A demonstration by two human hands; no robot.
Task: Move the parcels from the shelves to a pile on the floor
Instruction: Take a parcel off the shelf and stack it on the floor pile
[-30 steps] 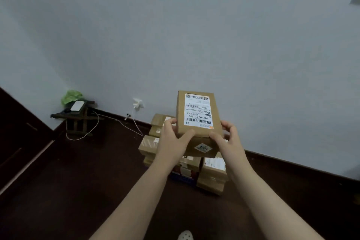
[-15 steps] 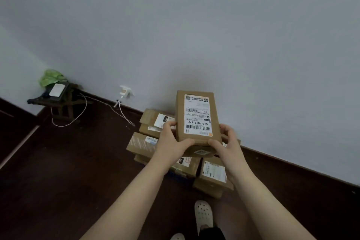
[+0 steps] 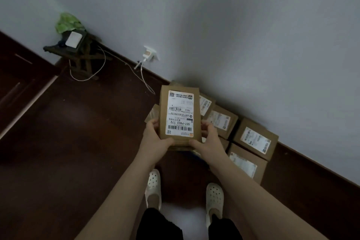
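Head view looks down on a brown cardboard parcel (image 3: 180,117), its white shipping label facing up, held over the left end of the pile of parcels (image 3: 255,140). The left hand (image 3: 155,138) grips the parcel's lower left edge, thumb on the top face and fingers curled around the side. The right hand (image 3: 209,138) grips the lower right edge in the same way. Whether the parcel touches the boxes of the pile under it cannot be told.

The pile lies on the dark floor (image 3: 87,142) against the foot of the pale wall (image 3: 233,35), most of its labels turned upward. On the near side of the pile stand two white perforated shoes (image 3: 153,187), toes pointing toward it. Left of the pile, along the same wall, a white charger (image 3: 149,55) sits in a socket, with a thin cable (image 3: 144,80) trailing down toward the pile. Farther left of the pile, well apart from it, a small dark wooden stool (image 3: 78,52) carries a white device (image 3: 74,39) and a green bag (image 3: 67,22).
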